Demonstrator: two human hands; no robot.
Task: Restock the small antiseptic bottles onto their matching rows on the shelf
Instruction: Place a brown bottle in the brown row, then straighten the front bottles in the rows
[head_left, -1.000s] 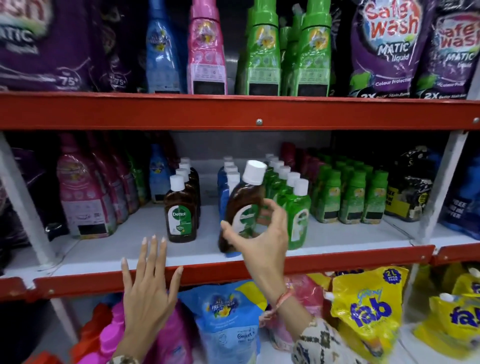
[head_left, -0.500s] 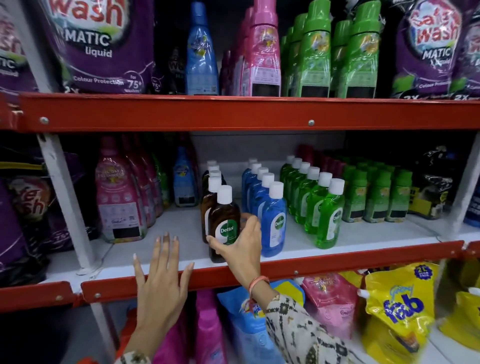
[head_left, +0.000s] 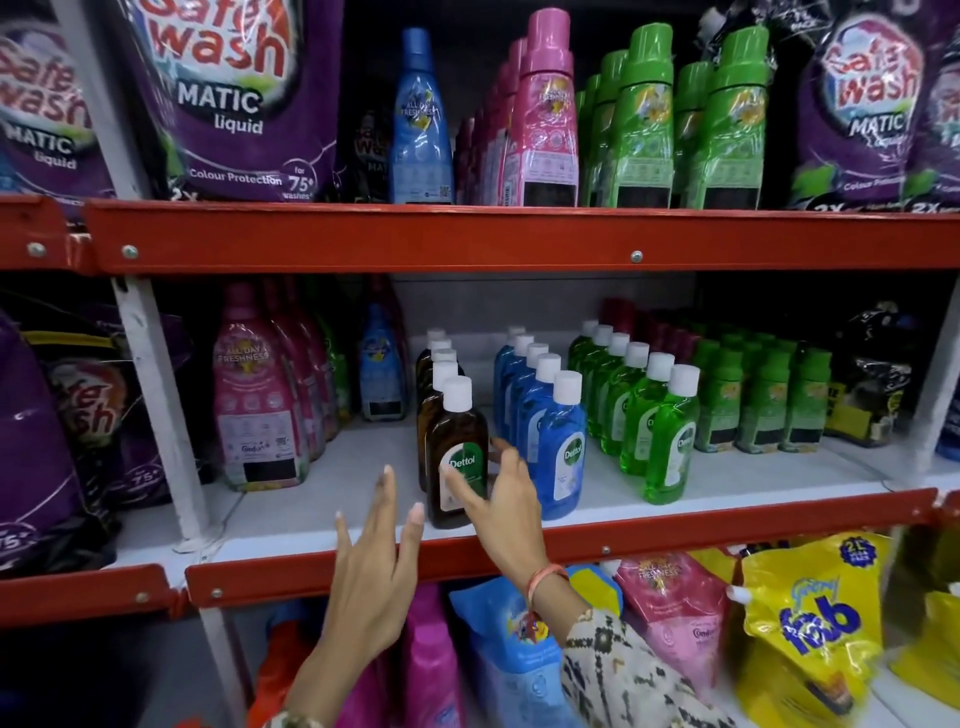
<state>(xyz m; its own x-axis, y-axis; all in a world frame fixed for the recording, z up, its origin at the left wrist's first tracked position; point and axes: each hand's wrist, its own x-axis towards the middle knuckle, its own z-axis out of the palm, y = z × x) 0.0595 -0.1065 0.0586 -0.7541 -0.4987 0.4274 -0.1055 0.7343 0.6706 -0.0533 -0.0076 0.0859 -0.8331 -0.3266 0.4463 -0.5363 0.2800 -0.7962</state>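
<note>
Three rows of small white-capped antiseptic bottles stand on the middle shelf (head_left: 727, 512): brown (head_left: 439, 374), blue (head_left: 530, 395) and green (head_left: 639, 410). The front brown bottle (head_left: 457, 441) stands upright on the shelf at the head of the brown row. My right hand (head_left: 506, 501) is around its lower half, with the thumb across the label and the fingers at its right side, next to the front blue bottle (head_left: 563, 447). My left hand (head_left: 376, 566) is held flat with its fingers apart in front of the shelf's red edge, left of the brown bottle, and holds nothing.
Pink softener bottles (head_left: 257, 395) stand left of the brown row, small green bottles (head_left: 763, 400) right of the green row. Purple detergent pouches (head_left: 228, 98) and tall bottles fill the shelf above. Yellow pouches (head_left: 815, 623) and pink ones lie below. A white upright (head_left: 156, 395) divides the bays.
My right hand carried the brown bottle from mid-air down and left, and stood it at the front of the brown row. The camera view shifted left. My left hand stayed open.
</note>
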